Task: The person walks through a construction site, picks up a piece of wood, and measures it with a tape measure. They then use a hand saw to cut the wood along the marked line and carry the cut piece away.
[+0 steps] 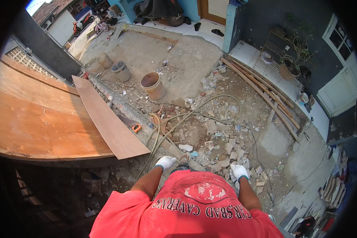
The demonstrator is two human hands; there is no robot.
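The person bends forward, both arms reaching down from the red shirt. The gloved left hand hangs on the near side, left of the foot and near the hose; the gloved right hand is lowered at the near edge of the broken rubble, which lies in front. One cannot tell whether either hand's fingers are spread, pressed together or pinching something. The shirt hides the legs; deep shadow obscures the near left.
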